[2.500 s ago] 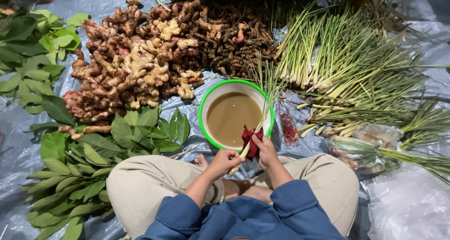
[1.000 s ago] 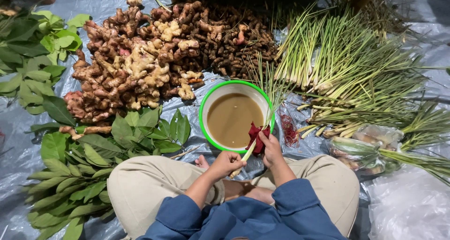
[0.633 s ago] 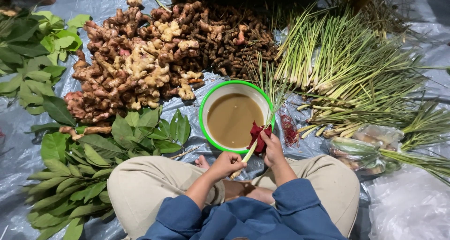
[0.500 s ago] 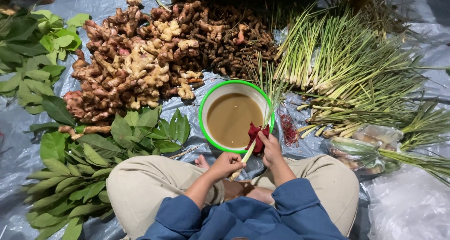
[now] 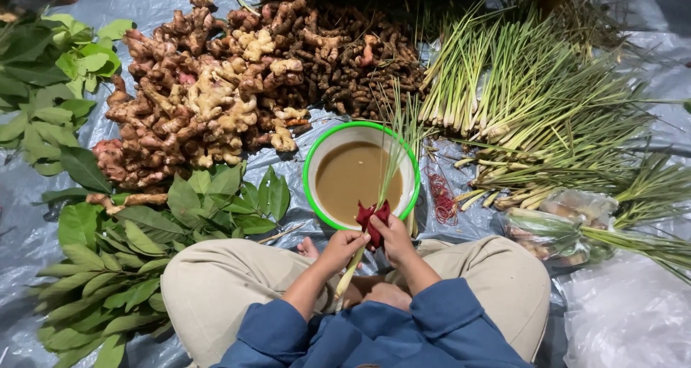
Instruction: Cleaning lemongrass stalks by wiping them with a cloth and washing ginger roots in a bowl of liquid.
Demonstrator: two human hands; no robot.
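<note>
Lemongrass stalk [image 5: 374, 217] between both hands [image 5: 371, 240]

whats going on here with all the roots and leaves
A person sits cross-legged on a grey plastic sheet. The left hand grips the pale lower end of a lemongrass stalk, and the right hand presses a dark red cloth against it, right over a green-rimmed bowl of brown liquid. Around them lie a ginger pile, darker roots, more lemongrass and green leaves.
</note>
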